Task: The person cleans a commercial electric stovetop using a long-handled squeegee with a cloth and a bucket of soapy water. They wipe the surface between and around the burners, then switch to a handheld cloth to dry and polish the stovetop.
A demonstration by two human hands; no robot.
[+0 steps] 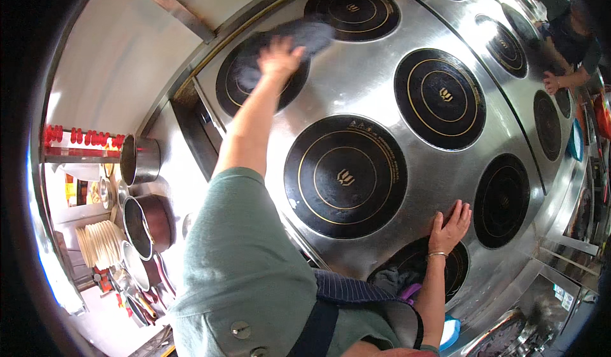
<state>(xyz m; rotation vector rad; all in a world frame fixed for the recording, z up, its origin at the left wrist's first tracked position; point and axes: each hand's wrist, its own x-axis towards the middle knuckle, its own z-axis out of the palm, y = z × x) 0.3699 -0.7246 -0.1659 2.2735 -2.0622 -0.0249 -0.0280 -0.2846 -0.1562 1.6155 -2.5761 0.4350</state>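
Observation:
A dark cloth [312,36], blurred by motion, lies under and beside my left hand [280,58], over the black round induction hob plate [234,82] at the upper left. The fingers are spread on the cloth, and a grip on it cannot be made out. My right hand [449,230] rests flat on the stainless-steel cooktop [429,180], empty, between two round hob plates. Near that forearm a dark crumpled cloth [389,278] lies on the lower hob plate, with a purple item [410,292] beside it. A large hob plate [345,176] sits between my hands.
Pots [148,225], a metal stockpot [143,159] and a stack of pale plates [99,244] stand on the left. Another person [565,37] is at the far upper right, beside more hob plates. A blue-rimmed container [449,332] is at the lower right.

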